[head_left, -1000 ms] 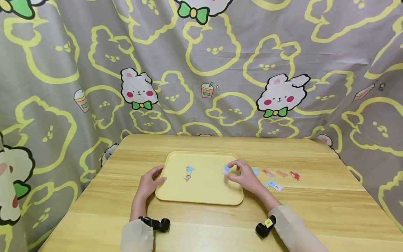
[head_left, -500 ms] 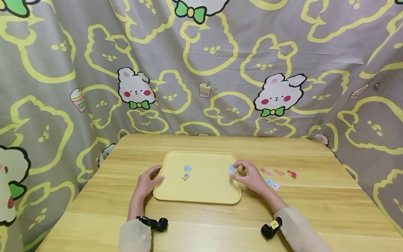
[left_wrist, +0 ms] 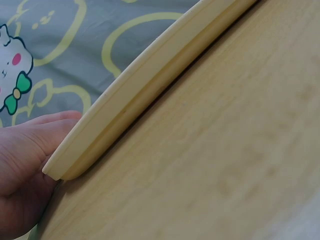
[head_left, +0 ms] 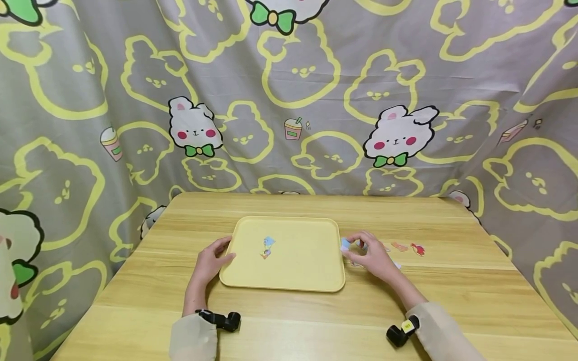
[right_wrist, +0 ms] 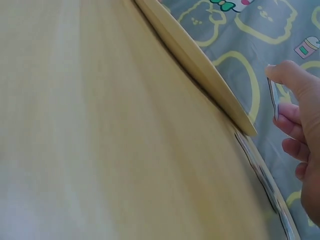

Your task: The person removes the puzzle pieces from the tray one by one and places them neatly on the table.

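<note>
In the head view, my left hand (head_left: pixel 211 261) holds the left rim of a pale yellow tray (head_left: pixel 298 281), which lies on the table. From the left wrist, the left hand (left_wrist: pixel 27 170) shows at the tray's edge, its fingers partly hidden. My right hand (head_left: pixel 374 256) pinches a small, flat, light-blue and pinkish-white piece (head_left: pixel 345 244) just off the tray's right edge. Edge-on between thumb and fingers, this thin piece (right_wrist: pixel 273 99) is held above the table in the right wrist view. Two small coloured pieces (head_left: pixel 269 241) lie on the tray's left part.
Right of the tray, partly hidden by the right hand, lie several flat cutouts, including a red one (head_left: pixel 417 249) and an orange one (head_left: pixel 399 246). A wooden table (head_left: pixel 289 321) bears everything. A grey patterned curtain (head_left: pixel 253 75) hangs behind and beside it.
My right hand has moved rightward with the pinched piece, from over the tray to beyond its right edge. The left hand stays at the tray's left rim.
</note>
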Demonstrator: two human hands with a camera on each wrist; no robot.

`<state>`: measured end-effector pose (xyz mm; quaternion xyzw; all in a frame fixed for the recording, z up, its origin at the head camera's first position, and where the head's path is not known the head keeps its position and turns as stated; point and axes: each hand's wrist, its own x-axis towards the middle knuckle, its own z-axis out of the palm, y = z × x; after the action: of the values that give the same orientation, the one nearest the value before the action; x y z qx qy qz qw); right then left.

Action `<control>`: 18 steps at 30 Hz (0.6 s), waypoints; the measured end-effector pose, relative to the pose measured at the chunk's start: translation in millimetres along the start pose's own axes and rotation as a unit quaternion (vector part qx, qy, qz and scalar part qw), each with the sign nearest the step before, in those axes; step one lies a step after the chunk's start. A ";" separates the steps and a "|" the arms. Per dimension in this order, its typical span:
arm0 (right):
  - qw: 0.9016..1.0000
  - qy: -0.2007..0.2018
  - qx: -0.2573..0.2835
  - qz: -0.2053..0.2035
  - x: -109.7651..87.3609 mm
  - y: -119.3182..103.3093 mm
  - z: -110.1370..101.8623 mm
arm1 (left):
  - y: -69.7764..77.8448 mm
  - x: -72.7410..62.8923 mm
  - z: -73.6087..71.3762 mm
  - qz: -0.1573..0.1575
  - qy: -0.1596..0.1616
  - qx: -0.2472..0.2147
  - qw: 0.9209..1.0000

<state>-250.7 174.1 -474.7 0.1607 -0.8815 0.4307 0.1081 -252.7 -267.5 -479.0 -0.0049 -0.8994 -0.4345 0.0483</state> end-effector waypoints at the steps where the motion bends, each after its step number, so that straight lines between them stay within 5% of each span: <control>1: 1.000 0.000 -0.001 0.002 -1.4 1.7 -1.8 | -0.1 0.2 0.2 0.000 -0.001 0.000 1.000; 18: 0.999 0.015 -0.032 0.021 -19.6 24.7 -25.2 | -1.2 1.2 0.4 -0.001 -0.003 -0.001 1.000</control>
<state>-240.6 212.2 -483.8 0.1324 -0.8962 0.4068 0.1171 -254.0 -268.0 -480.1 -0.0054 -0.8993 -0.4350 0.0454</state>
